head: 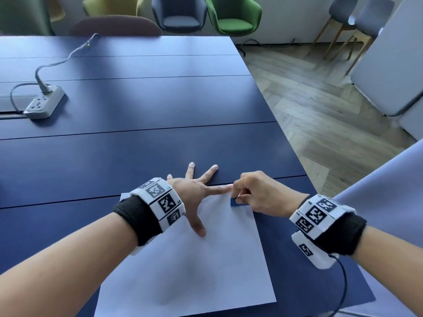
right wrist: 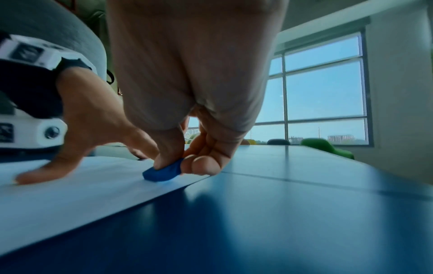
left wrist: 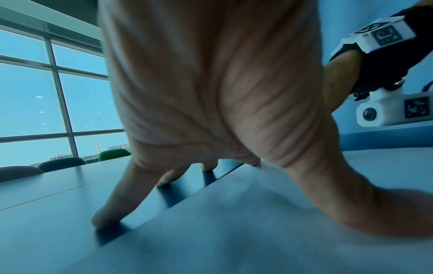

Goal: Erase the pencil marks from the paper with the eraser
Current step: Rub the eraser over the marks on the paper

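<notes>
Pinning paper (head: pixel 194 266) with wide-splayed fingers, left hand (head: pixel 194 191) stops it sliding; right hand (head: pixel 258 193) pinches blue eraser (right wrist: pixel 164 171) at far right corner.

Bare forearms, with a marker band on each wrist

Each wrist wears a black fabric wristband (head: pixel 131 219) under white blocks printed with black square codes (head: pixel 160 199); a thin black cable (head: pixel 343 287) leaves the right one.

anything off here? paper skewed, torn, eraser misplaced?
Nothing stands out. The paper lies flat on the table, rotated slightly, untorn. The left hand presses it, fingers spread; the right hand pinches the blue eraser near its far right corner.
</notes>
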`<state>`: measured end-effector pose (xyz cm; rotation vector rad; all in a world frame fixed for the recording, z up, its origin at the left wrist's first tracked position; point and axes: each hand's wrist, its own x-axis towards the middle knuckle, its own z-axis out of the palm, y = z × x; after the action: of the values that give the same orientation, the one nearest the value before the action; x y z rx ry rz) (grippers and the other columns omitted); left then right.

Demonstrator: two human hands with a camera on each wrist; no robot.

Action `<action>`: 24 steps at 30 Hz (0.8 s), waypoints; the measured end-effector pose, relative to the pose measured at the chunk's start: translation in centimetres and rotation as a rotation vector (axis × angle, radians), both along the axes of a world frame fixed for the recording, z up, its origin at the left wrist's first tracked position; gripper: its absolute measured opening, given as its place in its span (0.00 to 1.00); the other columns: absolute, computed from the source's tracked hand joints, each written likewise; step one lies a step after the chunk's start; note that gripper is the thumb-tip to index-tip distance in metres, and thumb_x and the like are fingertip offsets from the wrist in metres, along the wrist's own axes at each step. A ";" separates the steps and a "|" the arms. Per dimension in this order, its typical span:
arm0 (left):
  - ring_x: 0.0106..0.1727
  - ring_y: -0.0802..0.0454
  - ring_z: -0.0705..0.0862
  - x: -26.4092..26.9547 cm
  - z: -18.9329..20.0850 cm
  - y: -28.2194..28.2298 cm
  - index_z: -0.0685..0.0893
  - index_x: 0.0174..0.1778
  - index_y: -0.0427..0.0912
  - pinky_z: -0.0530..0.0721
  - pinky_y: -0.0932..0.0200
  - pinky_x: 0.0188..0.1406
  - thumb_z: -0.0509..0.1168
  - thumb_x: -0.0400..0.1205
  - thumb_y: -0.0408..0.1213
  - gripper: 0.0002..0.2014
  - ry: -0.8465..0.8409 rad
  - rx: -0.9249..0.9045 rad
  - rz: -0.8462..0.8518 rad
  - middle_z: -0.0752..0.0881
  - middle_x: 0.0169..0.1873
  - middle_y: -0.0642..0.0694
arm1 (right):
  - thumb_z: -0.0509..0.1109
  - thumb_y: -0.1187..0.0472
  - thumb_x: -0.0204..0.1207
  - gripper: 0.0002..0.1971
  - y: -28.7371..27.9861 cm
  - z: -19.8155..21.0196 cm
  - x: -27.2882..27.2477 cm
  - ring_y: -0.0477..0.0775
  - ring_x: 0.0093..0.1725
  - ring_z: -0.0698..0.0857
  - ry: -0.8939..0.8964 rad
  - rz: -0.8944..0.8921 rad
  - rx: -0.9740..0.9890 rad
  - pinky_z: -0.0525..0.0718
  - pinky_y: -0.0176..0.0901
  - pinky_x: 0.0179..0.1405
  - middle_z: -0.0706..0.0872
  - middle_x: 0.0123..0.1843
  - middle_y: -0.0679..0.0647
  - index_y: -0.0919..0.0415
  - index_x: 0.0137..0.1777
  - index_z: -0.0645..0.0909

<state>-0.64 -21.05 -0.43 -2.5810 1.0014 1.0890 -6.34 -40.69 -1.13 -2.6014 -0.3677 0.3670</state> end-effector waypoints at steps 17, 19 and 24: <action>0.82 0.32 0.28 0.0 0.2 0.1 0.32 0.68 0.90 0.56 0.12 0.67 0.81 0.61 0.62 0.62 -0.002 0.006 -0.003 0.24 0.79 0.64 | 0.71 0.64 0.76 0.04 -0.4 -0.3 -0.5 0.40 0.37 0.80 0.018 -0.055 0.093 0.77 0.28 0.38 0.80 0.40 0.44 0.55 0.47 0.86; 0.82 0.32 0.27 0.0 0.2 0.1 0.32 0.68 0.90 0.56 0.12 0.67 0.82 0.61 0.62 0.62 0.004 0.005 0.001 0.23 0.79 0.64 | 0.72 0.65 0.76 0.05 0.1 -0.2 -1.0 0.38 0.37 0.79 0.065 0.008 0.085 0.76 0.27 0.37 0.77 0.39 0.43 0.54 0.45 0.86; 0.82 0.33 0.28 0.1 0.1 0.0 0.30 0.64 0.93 0.56 0.13 0.68 0.81 0.60 0.63 0.62 0.001 0.021 -0.007 0.24 0.79 0.64 | 0.71 0.66 0.75 0.05 -0.6 -0.4 1.1 0.44 0.39 0.82 -0.016 -0.125 0.069 0.77 0.35 0.40 0.81 0.39 0.46 0.56 0.47 0.87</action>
<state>-0.58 -21.08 -0.28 -2.5589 0.9921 1.0931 -5.29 -41.34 -1.56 -2.5456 -0.2180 0.2854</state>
